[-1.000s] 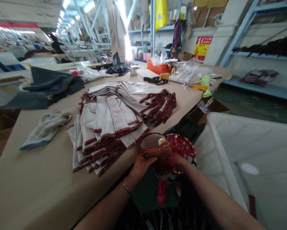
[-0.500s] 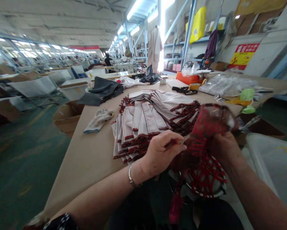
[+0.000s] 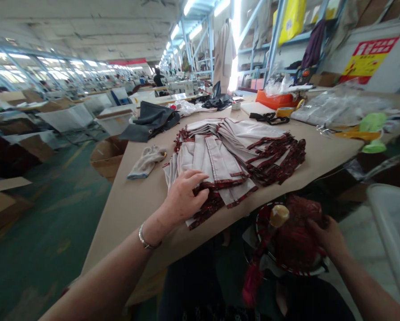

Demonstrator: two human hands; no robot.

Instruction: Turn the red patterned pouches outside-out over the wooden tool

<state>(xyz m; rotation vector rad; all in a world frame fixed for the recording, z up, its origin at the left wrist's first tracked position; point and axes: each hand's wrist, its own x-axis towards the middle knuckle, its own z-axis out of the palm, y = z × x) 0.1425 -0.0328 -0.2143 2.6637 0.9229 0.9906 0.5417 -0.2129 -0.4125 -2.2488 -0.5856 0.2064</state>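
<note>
A fanned pile of white cloth pieces with dark red patterned trim point(image 3: 216, 156) lies on the table. My left hand point(image 3: 183, 196) rests at its near left edge, thumb and fingers apart beside the red trim. Low on the right, my right hand point(image 3: 327, 234) has its fingers closed on a bundled dark red cloth point(image 3: 303, 232). The bundle is over a round seat or basket with red bands point(image 3: 265, 216), whose exact kind I cannot make out. A roll with a yellowish end point(image 3: 279, 216) shows beside the bundle.
A pale glove point(image 3: 146, 162) lies left of the pile, with dark grey fabric point(image 3: 153, 120) behind it. Farther right are black straps point(image 3: 269, 118), an orange box point(image 3: 275, 99) and clear plastic bags point(image 3: 340, 107). A white bin point(image 3: 390, 223) stands at right.
My left hand has moved left and down onto the edge of the pile. My right hand has lowered the dark red cloth from beside the pile to the round seat or basket.
</note>
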